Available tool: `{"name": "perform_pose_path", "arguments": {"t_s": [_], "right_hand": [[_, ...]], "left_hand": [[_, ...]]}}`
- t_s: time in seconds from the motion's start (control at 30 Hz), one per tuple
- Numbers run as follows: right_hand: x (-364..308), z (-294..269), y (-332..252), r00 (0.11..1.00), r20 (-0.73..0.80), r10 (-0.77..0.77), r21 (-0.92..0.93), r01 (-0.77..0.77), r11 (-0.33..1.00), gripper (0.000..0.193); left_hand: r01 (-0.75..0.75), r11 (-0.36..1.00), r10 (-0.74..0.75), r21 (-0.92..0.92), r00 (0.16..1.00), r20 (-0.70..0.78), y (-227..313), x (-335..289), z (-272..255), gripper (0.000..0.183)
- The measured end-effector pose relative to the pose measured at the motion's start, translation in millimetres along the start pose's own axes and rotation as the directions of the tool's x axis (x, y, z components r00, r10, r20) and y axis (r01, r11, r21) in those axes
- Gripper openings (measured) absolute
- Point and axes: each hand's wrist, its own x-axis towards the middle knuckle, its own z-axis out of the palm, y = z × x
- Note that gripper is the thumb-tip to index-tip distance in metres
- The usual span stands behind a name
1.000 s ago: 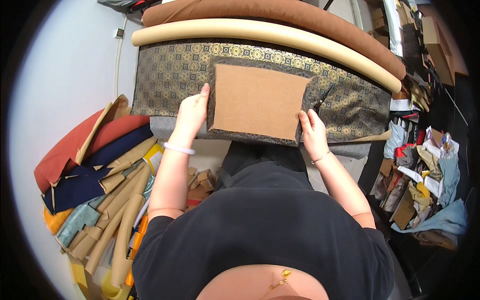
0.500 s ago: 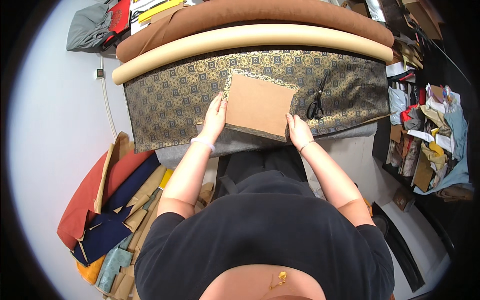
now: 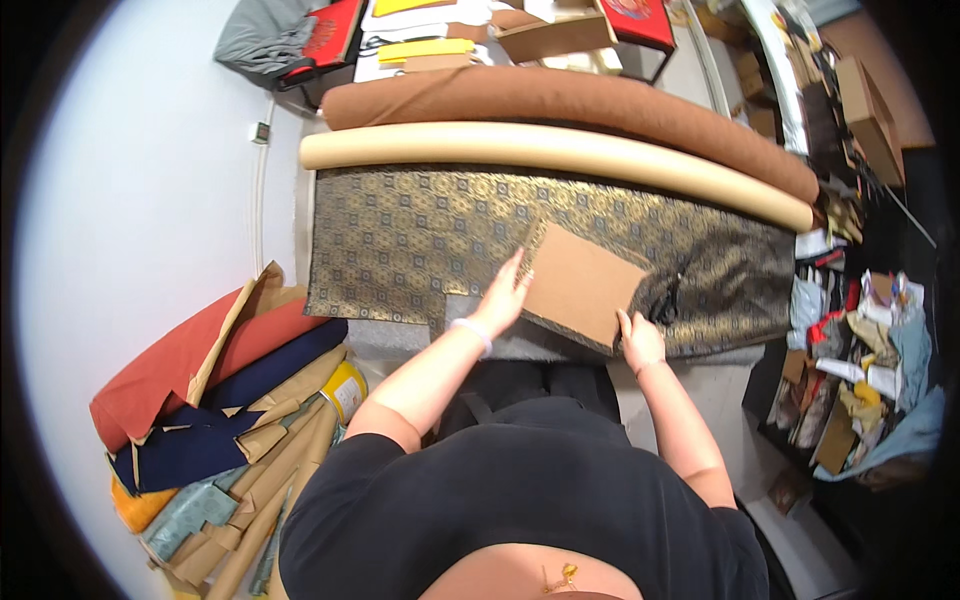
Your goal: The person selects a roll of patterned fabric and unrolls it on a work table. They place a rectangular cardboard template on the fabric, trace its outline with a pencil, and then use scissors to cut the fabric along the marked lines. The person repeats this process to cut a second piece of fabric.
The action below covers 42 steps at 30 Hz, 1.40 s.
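1. One hand, my left hand [image 3: 503, 298], holds the left edge of a cardboard panel [image 3: 582, 284], fingers nearly straight.
2. My right hand [image 3: 643, 343] pinches its lower right corner.
3. Flat, brown and four-sided, the panel sits askew over black-and-gold patterned fabric [image 3: 390, 240].
4. My left forearm [image 3: 430, 385] slants forward and rightward.

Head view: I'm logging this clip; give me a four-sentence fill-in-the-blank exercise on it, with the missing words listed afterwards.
1. The right hand is at the lower right corner of the brown board, and the left hand is at its ____ edge.
2. A thick pale bangle circles the person's ____ wrist.
3. Black scissors lie to the ____ of the board.
4. Beyond the cream roll, the farther roll is ____.

Missing words: left; left; right; brown.
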Motion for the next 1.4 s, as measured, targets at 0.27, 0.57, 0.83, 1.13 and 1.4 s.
{"name": "perform_pose_path", "arguments": {"t_s": [0.27, 0.57, 0.83, 1.13, 1.4], "right_hand": [[34.2, 30.6, -29.1, 0.949, 0.196, 0.248, 0.927, -0.261, 0.267, 0.081], [51.5, -1.4, -76.2, 0.972, 0.174, 0.160, 0.901, -0.223, 0.372, 0.090], [109.1, -35.0, -122.3, 0.993, 0.104, -0.059, 0.595, -0.014, 0.803, 0.091], [268.6, -123.3, -357.6, 0.484, -0.430, -0.762, 0.041, 0.854, 0.519, 0.018], [463.5, -96.5, -527.1, 0.796, 0.006, -0.605, -0.278, 0.582, 0.764, 0.030]], "left_hand": [[0.075, 0.931, -0.082, -0.356, 0.997, -0.003, -30.9, 16.5, 11.8, 0.075], [0.029, 0.936, -0.074, -0.350, 0.991, -0.115, -3.9, 1.3, -36.2, 0.081], [0.071, 0.839, -0.182, -0.539, 0.971, -0.156, -83.9, 37.9, -63.7, 0.062], [0.251, 0.366, -0.807, -0.896, 0.565, -0.171, -178.2, 113.1, -141.1, 0.059], [0.402, 0.395, -0.798, -0.826, 0.596, -0.092, -154.3, 97.4, -163.8, 0.056]]}}
